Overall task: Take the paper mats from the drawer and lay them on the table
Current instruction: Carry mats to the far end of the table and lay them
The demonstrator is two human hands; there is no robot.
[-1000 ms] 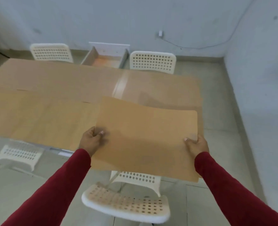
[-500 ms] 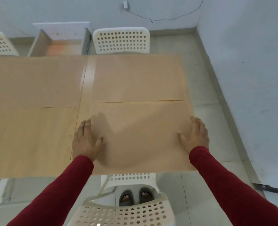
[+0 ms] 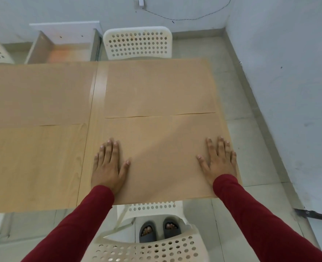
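A tan paper mat (image 3: 162, 148) lies flat on the near right part of the glass table (image 3: 97, 86). My left hand (image 3: 109, 163) rests palm down on the mat's left edge, fingers spread. My right hand (image 3: 219, 159) presses flat on its right edge. Another mat (image 3: 158, 87) lies just beyond it, and more mats (image 3: 35, 129) cover the table's left side. The white drawer (image 3: 65, 46) stands open on the floor behind the table, its bottom bare.
White perforated chairs stand around the table: one (image 3: 137, 42) at the far side, one (image 3: 147, 248) right below me, others at the left. The wall (image 3: 288, 91) runs close on the right. My feet in slippers (image 3: 159, 228) show under the table.
A second ago both hands held the mat by its sides above the table edge. It now lies flat on the table with both palms open on top of it.
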